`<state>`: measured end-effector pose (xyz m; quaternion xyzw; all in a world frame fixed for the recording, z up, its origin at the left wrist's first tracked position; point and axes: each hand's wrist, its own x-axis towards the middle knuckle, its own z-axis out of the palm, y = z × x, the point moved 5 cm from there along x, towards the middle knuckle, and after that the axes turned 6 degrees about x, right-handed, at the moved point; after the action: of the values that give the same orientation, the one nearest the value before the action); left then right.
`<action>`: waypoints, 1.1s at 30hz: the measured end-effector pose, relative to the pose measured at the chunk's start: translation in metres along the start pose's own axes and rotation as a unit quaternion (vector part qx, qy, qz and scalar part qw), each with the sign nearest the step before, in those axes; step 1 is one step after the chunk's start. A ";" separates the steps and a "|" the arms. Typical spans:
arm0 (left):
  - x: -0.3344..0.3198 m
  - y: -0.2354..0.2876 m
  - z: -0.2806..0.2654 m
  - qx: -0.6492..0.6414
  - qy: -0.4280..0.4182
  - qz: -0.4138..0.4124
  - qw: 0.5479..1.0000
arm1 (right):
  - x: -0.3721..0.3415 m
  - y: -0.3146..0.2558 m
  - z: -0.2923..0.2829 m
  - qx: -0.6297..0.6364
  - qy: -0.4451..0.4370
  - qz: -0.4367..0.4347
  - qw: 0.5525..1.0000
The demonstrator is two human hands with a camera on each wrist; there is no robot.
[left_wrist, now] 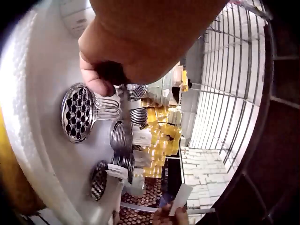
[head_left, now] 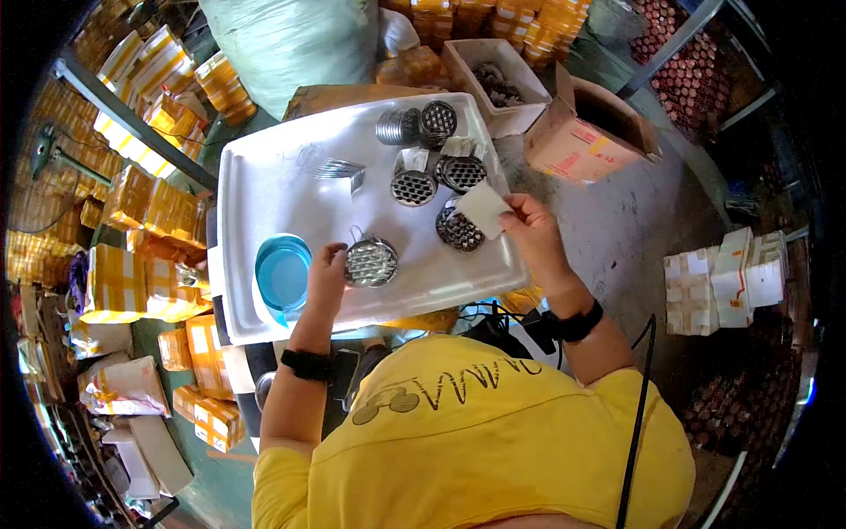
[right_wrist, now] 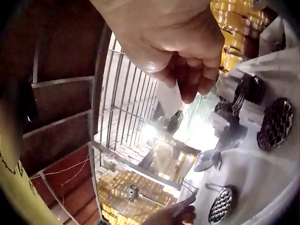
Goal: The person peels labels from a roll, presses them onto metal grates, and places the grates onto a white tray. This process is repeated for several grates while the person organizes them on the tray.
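Right grip (right_wrist: 183, 47) narrow on white card (head_left: 478, 210)

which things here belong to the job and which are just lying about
Seemingly part of the job:
white card, pinched by the right hand
perforated metal piece beside the left hand
stacked metal pieces
white tray

Probably just lying about:
open cardboard box
pale sack
yellow-taped boxes
fan
blue tub (role unclear)

A thin, squarish white card (head_left: 480, 210) is pinched at one edge by the right hand (head_left: 539, 236), raised and tilted. A round, shiny metal disc (head_left: 372, 263) (its face pierced with holes) lies on the white tray (head_left: 273, 194), just beside the left hand (head_left: 327, 276).
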<state>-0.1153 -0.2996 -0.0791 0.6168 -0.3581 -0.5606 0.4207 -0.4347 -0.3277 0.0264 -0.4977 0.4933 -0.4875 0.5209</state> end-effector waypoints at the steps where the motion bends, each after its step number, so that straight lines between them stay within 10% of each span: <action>1: -0.001 -0.004 -0.001 -0.064 -0.021 -0.018 0.998 | 0.000 0.003 0.008 0.002 -0.032 -0.033 0.999; 7: -0.048 0.027 0.027 -0.254 -0.153 -0.131 0.946 | 0.001 -0.028 0.082 0.004 -0.188 0.062 0.980; 17: -0.084 0.055 0.024 -0.180 -0.221 -0.074 0.956 | -0.007 -0.044 0.142 -0.120 -0.384 0.031 0.915; 33: -0.080 0.054 0.021 -0.188 -0.211 -0.068 0.957 | -0.020 -0.052 0.146 -0.057 -0.415 0.003 0.908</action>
<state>-0.1440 -0.2505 0.0017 0.4173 -0.2839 -0.7625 0.4047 -0.2902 -0.3038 0.0813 -0.6824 0.2610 -0.2061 0.6509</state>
